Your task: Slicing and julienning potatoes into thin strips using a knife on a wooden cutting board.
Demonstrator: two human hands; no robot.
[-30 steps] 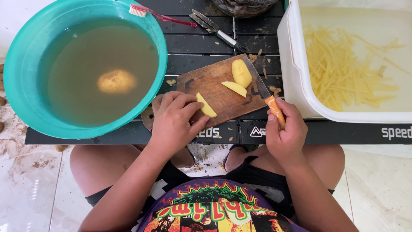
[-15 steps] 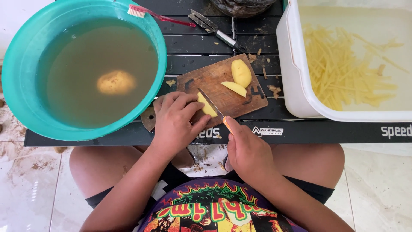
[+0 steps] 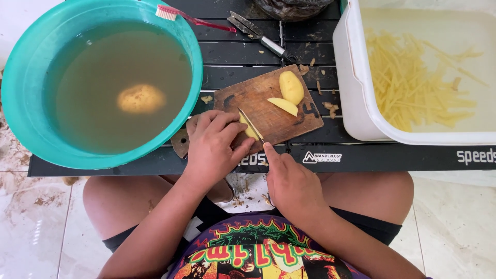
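Observation:
My left hand [image 3: 213,143] presses a yellow potato slice [image 3: 250,130] down on the near corner of a small wooden cutting board [image 3: 261,95]. My right hand [image 3: 289,181] grips a knife [image 3: 251,125] whose thin blade runs edge-on across that slice. The knife's handle is hidden inside my fist. Two more peeled potato pieces lie at the board's far right: a half potato [image 3: 291,86] and a slice [image 3: 283,105] beside it.
A teal basin [image 3: 31,119] of murky water holds a whole potato [image 3: 140,98], with a red toothbrush [image 3: 194,18] on its rim. A white tub [image 3: 356,108] at the right holds potato strips [image 3: 408,88] in water. A peeler [image 3: 258,33] lies on the black slatted table [image 3: 361,155].
My right hand has swung the knife from the board's right side, orange handle showing, to the near left, and the blade now sits on the slice under my left hand.

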